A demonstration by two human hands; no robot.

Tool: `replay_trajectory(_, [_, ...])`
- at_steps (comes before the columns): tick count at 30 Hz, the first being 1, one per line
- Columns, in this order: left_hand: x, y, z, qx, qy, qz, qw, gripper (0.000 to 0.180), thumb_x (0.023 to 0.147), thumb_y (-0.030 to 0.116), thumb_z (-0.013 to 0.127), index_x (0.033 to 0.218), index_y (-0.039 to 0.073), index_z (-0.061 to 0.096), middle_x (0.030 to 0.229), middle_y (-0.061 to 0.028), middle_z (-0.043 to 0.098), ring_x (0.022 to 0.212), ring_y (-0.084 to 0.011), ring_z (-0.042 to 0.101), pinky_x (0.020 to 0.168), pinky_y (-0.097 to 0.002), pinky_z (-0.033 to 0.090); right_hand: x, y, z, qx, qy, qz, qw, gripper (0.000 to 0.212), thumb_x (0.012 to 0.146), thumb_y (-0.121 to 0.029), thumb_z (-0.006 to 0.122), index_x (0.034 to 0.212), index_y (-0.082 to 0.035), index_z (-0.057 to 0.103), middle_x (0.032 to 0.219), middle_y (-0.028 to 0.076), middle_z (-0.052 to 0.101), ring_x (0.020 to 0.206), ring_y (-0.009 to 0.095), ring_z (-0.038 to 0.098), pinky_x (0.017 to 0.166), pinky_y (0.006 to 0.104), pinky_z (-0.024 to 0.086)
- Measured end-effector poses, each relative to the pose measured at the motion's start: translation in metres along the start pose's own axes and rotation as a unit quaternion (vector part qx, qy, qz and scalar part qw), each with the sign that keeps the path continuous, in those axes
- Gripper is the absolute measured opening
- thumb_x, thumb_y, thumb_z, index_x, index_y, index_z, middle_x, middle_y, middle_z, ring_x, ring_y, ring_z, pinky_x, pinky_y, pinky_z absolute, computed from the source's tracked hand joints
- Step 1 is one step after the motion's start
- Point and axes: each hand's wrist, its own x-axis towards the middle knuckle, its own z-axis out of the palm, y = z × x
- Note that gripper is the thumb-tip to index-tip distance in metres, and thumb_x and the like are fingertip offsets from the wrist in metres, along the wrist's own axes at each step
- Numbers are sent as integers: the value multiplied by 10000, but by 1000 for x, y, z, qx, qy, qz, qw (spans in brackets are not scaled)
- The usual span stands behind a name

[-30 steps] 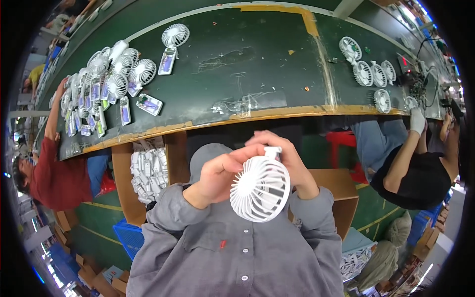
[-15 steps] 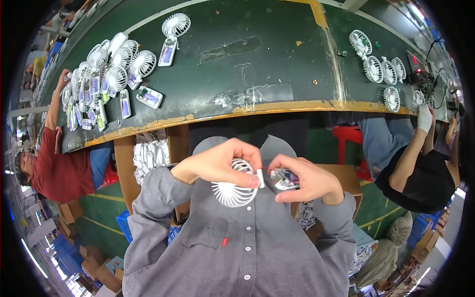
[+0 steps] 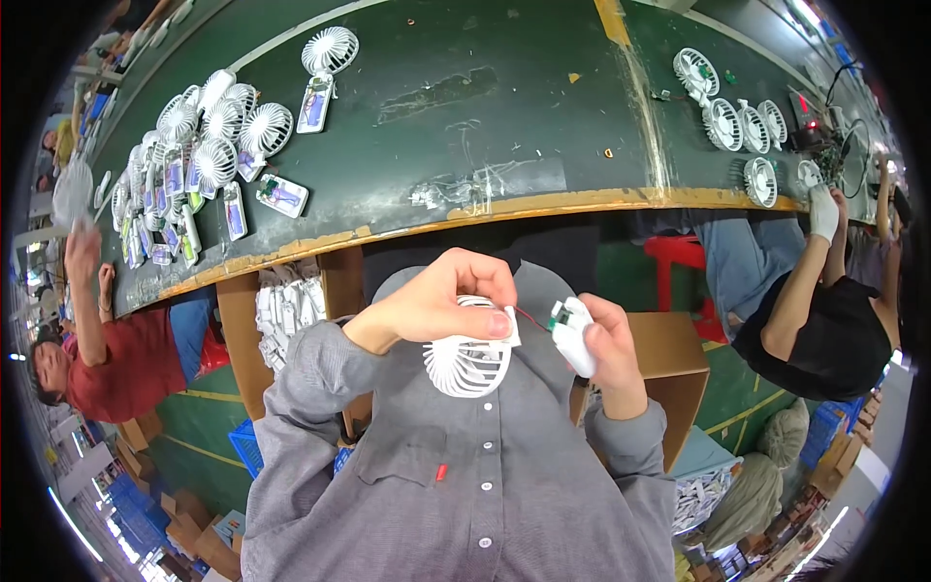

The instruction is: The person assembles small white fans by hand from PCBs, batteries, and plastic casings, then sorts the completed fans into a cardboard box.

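White fan head is gripped in the left hand, white casing in the right hand; spreading them too far could snap the red wire.

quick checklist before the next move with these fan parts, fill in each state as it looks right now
1. White fan head secure in the left hand: ok, gripped between thumb and fingers.
2. White handle piece secure in the right hand: ok, held apart from the fan head.
3. Red wire unbroken across the gap: ok, no break visible.
4. Green circuit board covered: not ok, it shows at the handle piece's edge.
5. Wire joints sound: cannot tell, too small.
6. Neighbours clear: ok, the person in red and the person in black are well apart.
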Motion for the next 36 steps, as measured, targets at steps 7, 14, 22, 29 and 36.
replay_trajectory(7, [-2,-12,-18,149,94,27,984,190,781,80,791,909,9,670,845,-23,688,764,-58,621,677,-218,490,-4,10,2,149,-181,-77,969,490,968,-432,557,1056,49,585,561,78,542,421,129,478,409,288,332])
replay_trajectory(14, [-1,-23,25,384,32,204,900,551,714,106,697,1237,4,557,1114,-172,638,1024,-353,640,868,-397,525,10,-15,22,-30,-208,102,972,490,791,-406,593,911,68,626,914,183,661,864,261,625,752,354,474])
replay_trajectory(22, [-7,-18,38,298,6,99,949,314,811,110,655,1086,-8,562,927,-127,663,854,-248,664,731,-365,508,0,-24,19,-102,-147,171,969,315,989,-249,515,864,19,626,715,103,675,628,101,609,564,250,472])
replay_trajectory(29, [-22,-7,37,255,-14,55,965,271,937,141,643,1125,3,506,1001,-97,665,929,-194,635,810,-342,497,3,-25,34,-97,-124,201,967,191,965,-147,574,886,16,634,698,20,633,602,69,589,525,225,456])
replay_trajectory(36, [-31,-14,35,112,39,-18,993,214,950,157,649,1066,-5,570,993,-26,641,908,-58,579,767,-226,480,5,-27,60,-419,-54,-3,906,118,893,-94,630,817,-7,651,561,18,583,459,83,543,440,251,409])
